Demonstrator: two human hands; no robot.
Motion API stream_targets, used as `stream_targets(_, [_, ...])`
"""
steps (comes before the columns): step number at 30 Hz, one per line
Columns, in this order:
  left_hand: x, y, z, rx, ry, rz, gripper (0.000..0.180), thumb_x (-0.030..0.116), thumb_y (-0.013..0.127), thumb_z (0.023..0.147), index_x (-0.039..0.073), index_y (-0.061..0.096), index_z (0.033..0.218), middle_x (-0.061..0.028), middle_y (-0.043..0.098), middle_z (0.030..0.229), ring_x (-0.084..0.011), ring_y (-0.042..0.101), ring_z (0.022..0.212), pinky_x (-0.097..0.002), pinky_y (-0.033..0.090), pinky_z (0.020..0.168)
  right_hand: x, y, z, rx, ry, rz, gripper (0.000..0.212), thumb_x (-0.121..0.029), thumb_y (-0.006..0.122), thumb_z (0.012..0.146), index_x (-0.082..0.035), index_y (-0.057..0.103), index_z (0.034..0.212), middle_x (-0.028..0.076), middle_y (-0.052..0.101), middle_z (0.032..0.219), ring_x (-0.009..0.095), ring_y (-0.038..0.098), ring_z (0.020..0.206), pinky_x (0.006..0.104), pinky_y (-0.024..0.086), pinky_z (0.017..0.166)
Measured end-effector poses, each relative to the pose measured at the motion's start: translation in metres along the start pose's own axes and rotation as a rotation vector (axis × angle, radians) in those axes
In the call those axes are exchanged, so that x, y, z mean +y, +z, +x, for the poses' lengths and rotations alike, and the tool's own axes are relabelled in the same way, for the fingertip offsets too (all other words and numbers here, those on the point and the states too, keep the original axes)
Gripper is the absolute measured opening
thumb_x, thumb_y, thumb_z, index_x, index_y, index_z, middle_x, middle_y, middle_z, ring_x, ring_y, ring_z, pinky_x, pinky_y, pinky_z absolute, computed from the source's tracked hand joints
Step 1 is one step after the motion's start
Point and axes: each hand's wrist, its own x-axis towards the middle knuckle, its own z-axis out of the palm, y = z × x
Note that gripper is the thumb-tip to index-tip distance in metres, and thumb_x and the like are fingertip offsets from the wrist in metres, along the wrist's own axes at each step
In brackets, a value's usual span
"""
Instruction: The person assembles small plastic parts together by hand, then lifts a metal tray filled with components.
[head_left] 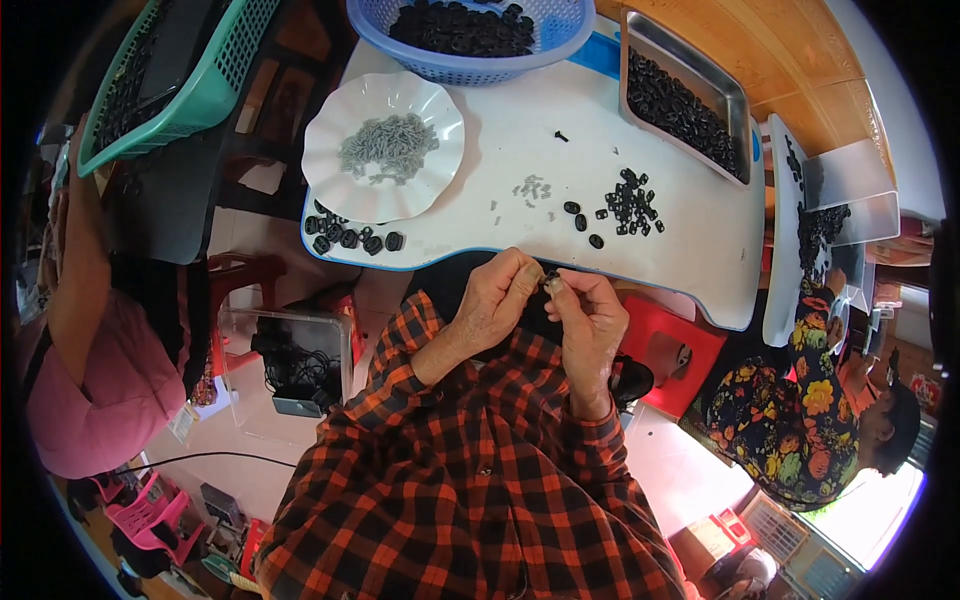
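Both hands meet just in front of the table's near edge, at the middle. My left hand (498, 300) is closed, thumb and forefinger pinching a small black part (549, 278). From the other side my right hand (590, 320) pinches the same spot, its thumb up against the piece. Fingertips cover most of it, so its exact shape is hidden. Beyond them on the white table (500, 215) lie a few black oval pieces (580, 222), a heap of small black parts (632, 204) and a scatter of small translucent grey pieces (532, 187).
A scalloped white plate (325, 130) holds grey pieces; black oval parts (348, 238) sit below it. Farther back stand a blue basket (470, 68) and a metal tray (741, 110) of black parts. People (110, 380) work at left and right (790, 430). A red stool (690, 350) stands at right.
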Motion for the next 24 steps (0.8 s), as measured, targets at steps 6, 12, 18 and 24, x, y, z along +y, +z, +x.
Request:
stream_targets(6, [-0.001,0.001,0.001,0.048,0.089,0.014,0.023,0.017,0.047,0.098,0.001,0.053,0.084,0.001,0.048,0.067,-0.0034,0.042,0.053,-0.0197,0.035,0.047,0.01,-0.002,0.001,-0.012,-0.067,-0.029,0.009,-0.002,0.062,0.087,0.0,0.063,0.095,0.002,0.063,0.08,0.006,0.056,0.065,0.019,0.046,0.059])
stream_targets(12, [-0.001,0.0,0.001,0.015,0.097,0.084,0.019,0.013,0.047,0.097,-0.002,0.051,0.086,-0.0088,0.055,0.074,-0.0162,0.053,0.064,-0.0282,0.043,0.059,0.009,-0.003,0.002,-0.014,-0.135,-0.048,0.009,-0.001,0.062,0.087,-0.001,0.062,0.096,0.002,0.061,0.079,0.006,0.056,0.066,0.0184,0.046,0.06])
stream_targets(18, [-0.005,0.002,0.002,0.033,0.077,-0.026,0.026,0.02,0.044,0.1,0.001,0.053,0.085,0.0025,0.045,0.066,-0.0028,0.04,0.051,-0.0192,0.033,0.046,0.013,-0.003,0.003,-0.039,-0.148,-0.057,0.009,-0.002,0.062,0.087,-0.001,0.062,0.096,0.001,0.061,0.08,0.005,0.056,0.066,0.0183,0.046,0.06])
stream_targets(24, [0.001,-0.001,0.001,0.005,0.089,0.048,0.016,0.011,0.049,0.095,-0.001,0.051,0.086,-0.0082,0.053,0.074,-0.0166,0.052,0.065,-0.0279,0.043,0.06,0.019,-0.005,0.005,-0.052,-0.195,-0.083,0.01,-0.001,0.062,0.087,-0.001,0.062,0.096,0.001,0.061,0.08,0.005,0.055,0.066,0.018,0.046,0.06])
